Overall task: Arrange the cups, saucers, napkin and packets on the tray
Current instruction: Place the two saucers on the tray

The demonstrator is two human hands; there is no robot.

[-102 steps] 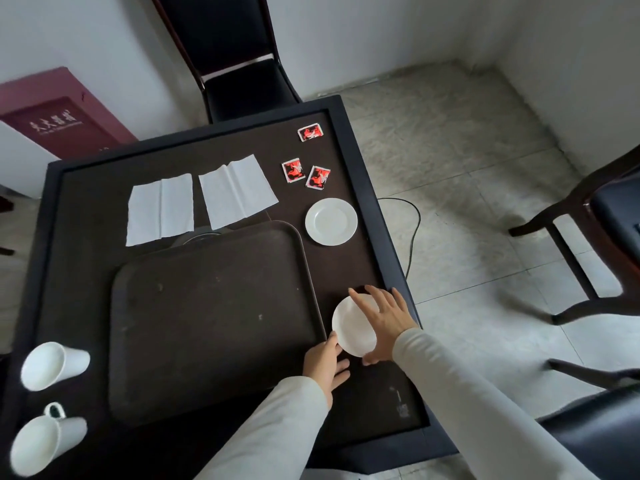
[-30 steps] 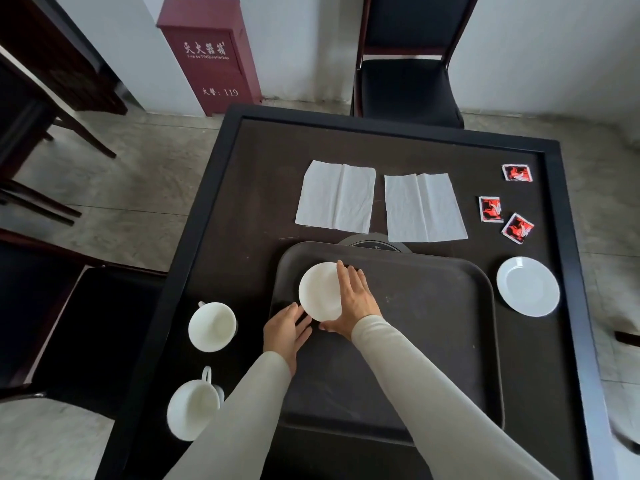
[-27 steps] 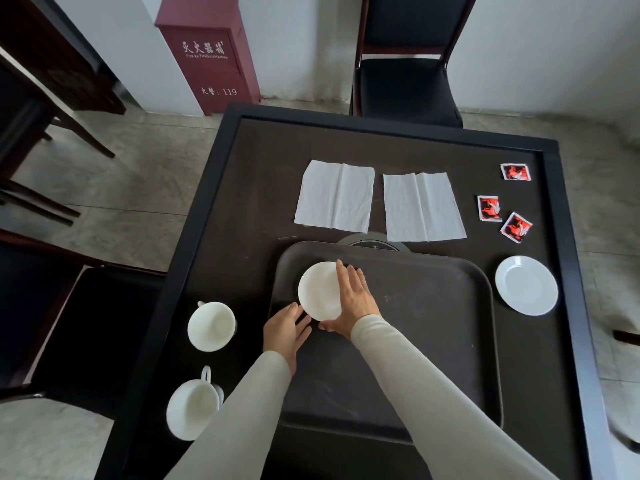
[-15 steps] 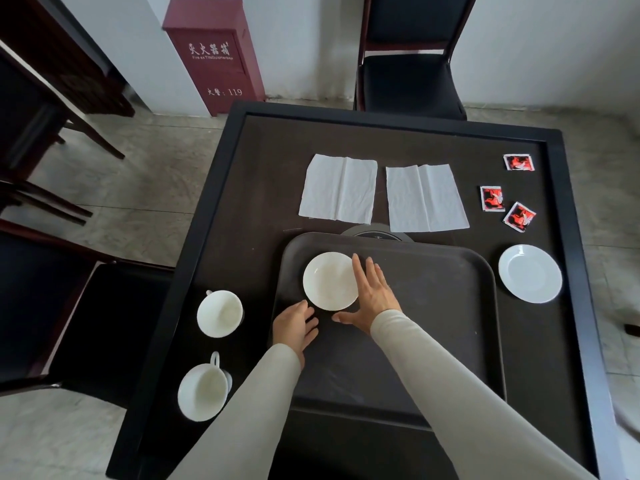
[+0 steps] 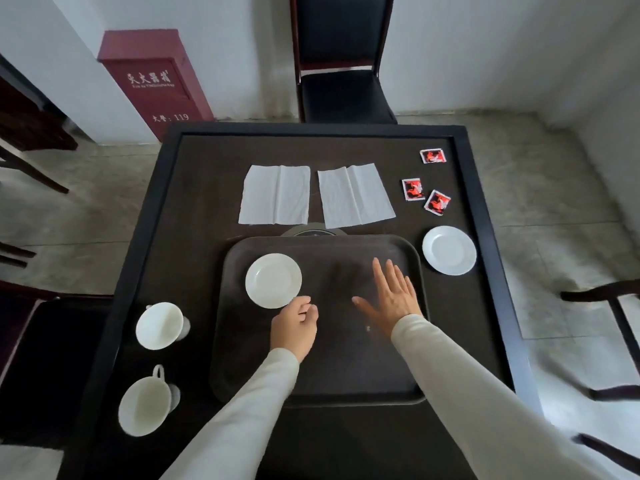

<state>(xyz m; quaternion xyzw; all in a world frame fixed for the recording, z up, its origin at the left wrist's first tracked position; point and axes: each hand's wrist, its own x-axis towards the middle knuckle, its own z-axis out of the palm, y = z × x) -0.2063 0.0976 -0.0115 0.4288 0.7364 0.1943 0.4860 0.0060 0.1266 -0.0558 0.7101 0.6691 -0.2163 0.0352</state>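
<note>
A dark brown tray lies on the table in front of me. One white saucer sits on its far left part. My left hand hovers just below that saucer with loosely curled fingers and holds nothing. My right hand is spread flat over the tray's right half, fingers straight. A second saucer rests on the table right of the tray. Two white cups stand left of the tray. Two white napkins and three red packets lie beyond it.
The table is dark with a raised black rim. A black chair stands at its far side, other chairs at left and right. A red cabinet leans against the wall. A round dark object peeks from under the tray's far edge.
The saucer has been carried from the table's right side onto the tray's left part and let go. My right hand has since moved right, away from it; my left hand drew back slightly.
</note>
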